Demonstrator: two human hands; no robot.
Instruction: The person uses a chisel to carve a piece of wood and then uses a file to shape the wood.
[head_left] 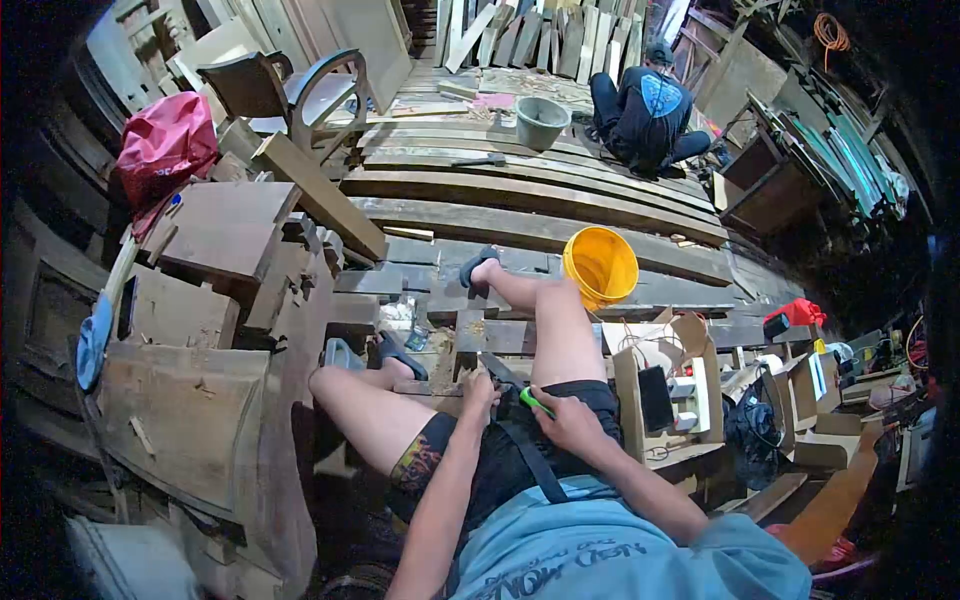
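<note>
My left hand point(480, 392) is closed over my lap, its fingers pinched together at the end of a dark flat piece point(502, 370). What exactly the fingers grip is too small to make out. In my right hand point(572, 420) is a bright green-handled tool point(536, 402); its working end cannot be made out. Both hands are close together between my thighs, the right one slightly lower. Just left of my left hand lies a wooden piece point(447, 390).
A yellow bucket point(600, 268) stands beyond my knee, a cardboard box point(628, 392) with a phone point(655, 398) to my right. Wooden chair parts point(190, 410) are stacked at left. Across the planks point(520, 190), another person point(650, 110) sits near a grey bucket point(541, 122).
</note>
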